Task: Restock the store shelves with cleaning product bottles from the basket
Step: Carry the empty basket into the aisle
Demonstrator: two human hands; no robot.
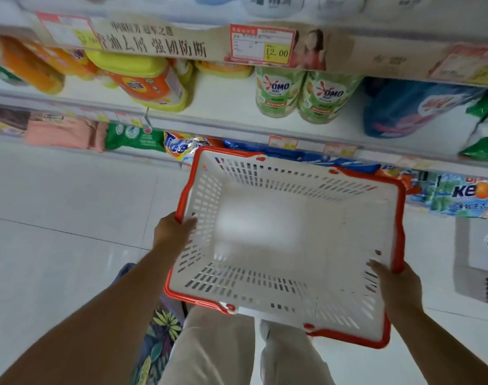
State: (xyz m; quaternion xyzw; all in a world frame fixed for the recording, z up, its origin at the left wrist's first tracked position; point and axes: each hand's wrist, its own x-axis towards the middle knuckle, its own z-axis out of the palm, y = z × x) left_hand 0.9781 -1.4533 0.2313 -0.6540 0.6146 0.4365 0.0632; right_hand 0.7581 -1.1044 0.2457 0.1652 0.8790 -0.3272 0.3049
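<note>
Left hand [172, 232] and right hand [396, 283] each grip a side rim of the red-rimmed white basket [292, 177], held before the shelf [223, 102] where two green OMO bottles [278, 93], probably detergent, stand together.

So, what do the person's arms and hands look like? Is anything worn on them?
Both forearms are bare, with no sleeve in view. The left hand and right hand have no gloves, and no watch, ring or bracelet shows.

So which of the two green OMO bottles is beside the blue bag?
The right-hand OMO bottle: the blue bag lies just right of it, whereas the left-hand OMO bottle stands one bottle farther away.
</note>
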